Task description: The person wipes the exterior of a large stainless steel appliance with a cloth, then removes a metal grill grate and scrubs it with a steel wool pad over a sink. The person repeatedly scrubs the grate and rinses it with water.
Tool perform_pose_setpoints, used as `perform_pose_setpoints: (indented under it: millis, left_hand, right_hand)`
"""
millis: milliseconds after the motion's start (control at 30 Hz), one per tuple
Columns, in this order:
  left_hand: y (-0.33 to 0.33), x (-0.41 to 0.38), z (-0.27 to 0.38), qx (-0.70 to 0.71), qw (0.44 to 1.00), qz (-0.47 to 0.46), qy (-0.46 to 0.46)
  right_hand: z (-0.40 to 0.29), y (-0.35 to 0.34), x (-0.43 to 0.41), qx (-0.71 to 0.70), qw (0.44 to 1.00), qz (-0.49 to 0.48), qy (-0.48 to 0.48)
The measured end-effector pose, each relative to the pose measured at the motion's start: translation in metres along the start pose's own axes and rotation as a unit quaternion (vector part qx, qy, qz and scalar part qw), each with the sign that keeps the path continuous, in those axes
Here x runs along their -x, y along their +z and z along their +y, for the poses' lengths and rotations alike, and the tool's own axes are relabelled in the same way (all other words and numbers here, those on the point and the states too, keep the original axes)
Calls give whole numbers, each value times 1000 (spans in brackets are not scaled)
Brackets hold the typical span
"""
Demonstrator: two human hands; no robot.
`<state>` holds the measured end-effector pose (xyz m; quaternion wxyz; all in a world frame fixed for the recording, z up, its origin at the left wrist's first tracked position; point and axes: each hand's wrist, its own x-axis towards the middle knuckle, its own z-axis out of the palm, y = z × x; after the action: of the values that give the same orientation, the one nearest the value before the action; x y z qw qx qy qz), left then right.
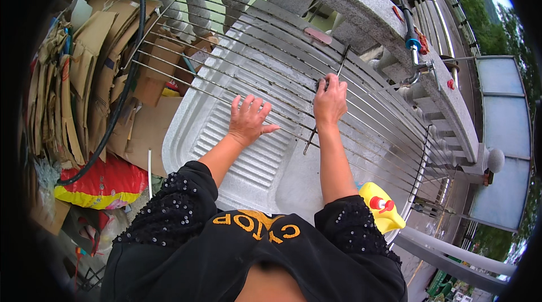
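Note:
A long metal wire rack (271, 86) with dark stains lies across a speckled stone wash sink (292, 179) with a ribbed washboard. My left hand (250, 119) rests on the rack's near wires with fingers spread. My right hand (331, 101) presses a dark scouring pad (322, 85), only partly visible, against the rack beside its cross bar (345, 60). A metal tap (417, 74) at the right lets out a thin stream of water. A yellow plastic bottle (383, 213) with a red and white cap stands at the sink's near right edge.
Flattened cardboard (89, 60) is stacked at the left, behind a black hose (127, 86). A red and yellow sack (101, 181) lies below it. A stone balustrade (364, 1) runs along the far side and down the right. A pink bar (317, 35) lies on the sink's far ledge.

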<state>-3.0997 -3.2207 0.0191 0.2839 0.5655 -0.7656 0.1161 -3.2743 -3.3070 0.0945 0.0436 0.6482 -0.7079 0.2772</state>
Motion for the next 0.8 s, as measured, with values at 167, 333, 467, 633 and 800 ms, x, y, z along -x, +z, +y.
perform_pose_setpoints:
  millis: [167,333,467,633,800]
  left_hand:
    - [3,-7,6,4,1000,5,7]
    - [-1,5,-4,-14,1000,5,-9]
    - [0,-4,1,3,1000,3,-5]
    - [2,-3,5,-4,1000,-8,-11]
    - [-2,-2,3,5,1000,-5,-11]
  right_hand:
    - [-36,43,-26,54,995,-77,-44]
    - [17,0,-20,103,987,-117,25]
    - [44,-1,-11,111,978,-75,162]
    - [44,10,-17,99,993,-40,56]
    - [177,-50,-34,220,930,8,296]
